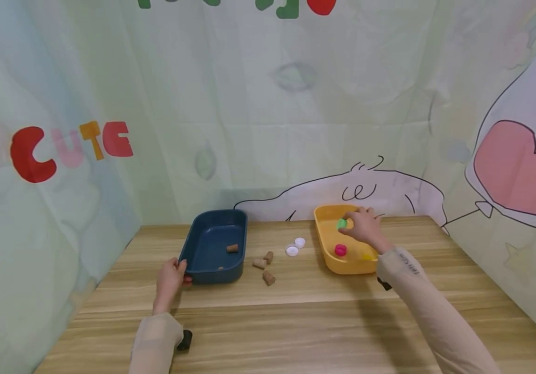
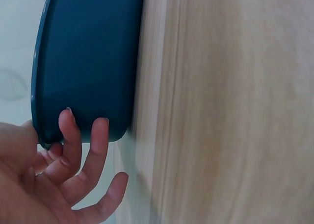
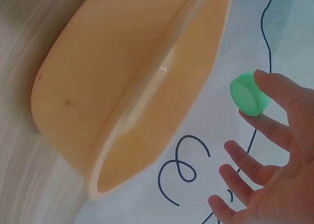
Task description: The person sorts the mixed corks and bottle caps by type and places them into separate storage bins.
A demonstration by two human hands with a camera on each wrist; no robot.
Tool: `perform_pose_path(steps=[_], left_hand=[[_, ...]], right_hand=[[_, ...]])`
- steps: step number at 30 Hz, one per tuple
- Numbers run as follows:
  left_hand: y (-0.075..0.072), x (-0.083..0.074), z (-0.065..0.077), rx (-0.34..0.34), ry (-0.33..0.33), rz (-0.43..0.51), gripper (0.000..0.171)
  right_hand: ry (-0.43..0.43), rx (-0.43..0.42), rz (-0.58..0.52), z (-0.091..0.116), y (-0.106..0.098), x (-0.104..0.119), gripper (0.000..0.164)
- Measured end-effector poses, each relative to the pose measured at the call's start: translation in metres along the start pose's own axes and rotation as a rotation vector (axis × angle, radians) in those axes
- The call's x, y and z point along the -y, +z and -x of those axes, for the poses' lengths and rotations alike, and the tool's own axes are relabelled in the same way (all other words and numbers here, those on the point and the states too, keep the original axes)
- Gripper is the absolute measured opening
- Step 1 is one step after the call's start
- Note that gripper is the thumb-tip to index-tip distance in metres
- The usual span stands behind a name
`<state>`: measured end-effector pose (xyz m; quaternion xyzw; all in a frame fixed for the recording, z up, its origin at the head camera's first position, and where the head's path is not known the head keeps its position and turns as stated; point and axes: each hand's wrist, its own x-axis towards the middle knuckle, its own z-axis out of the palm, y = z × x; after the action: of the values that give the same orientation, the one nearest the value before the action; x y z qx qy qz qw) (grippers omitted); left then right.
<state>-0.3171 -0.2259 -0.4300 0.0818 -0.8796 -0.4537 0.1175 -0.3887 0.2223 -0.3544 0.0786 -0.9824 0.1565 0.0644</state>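
My left hand grips the front left corner of a dark blue plastic basin, fingers against its outer wall in the left wrist view. A cork lies inside that basin, and a bit of another shows near its front wall. Between thumb and index finger, my right hand pinches a green bottle cap, raised over the yellow basin. The other fingers of this hand are spread. Inside the yellow basin are a pink cap and a yellow piece, partly hidden by the sleeve.
Three corks lie on the wooden table just right of the blue basin. Two white caps lie between the basins. A printed curtain hangs behind the table and along both sides.
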Motion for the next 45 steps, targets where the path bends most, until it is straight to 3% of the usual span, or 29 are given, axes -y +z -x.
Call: perform_pose_path(steps=[16,24,45], left_hand=[[0.001,0.003,-0.002,0.014,-0.011,0.001,0.028],[0.0,0.001,0.0,0.017,-0.015,-0.01,0.027],[0.001,0.002,0.0,0.014,-0.012,0.005,0.027]], right_hand=[[0.028,0.025,0.037,0.003,0.003,-0.023,0.04],[0.062,0.051,0.025,0.004,0.004,-0.026,0.037],[0.044,0.049,0.049,0.006,0.002,-0.03,0.041]])
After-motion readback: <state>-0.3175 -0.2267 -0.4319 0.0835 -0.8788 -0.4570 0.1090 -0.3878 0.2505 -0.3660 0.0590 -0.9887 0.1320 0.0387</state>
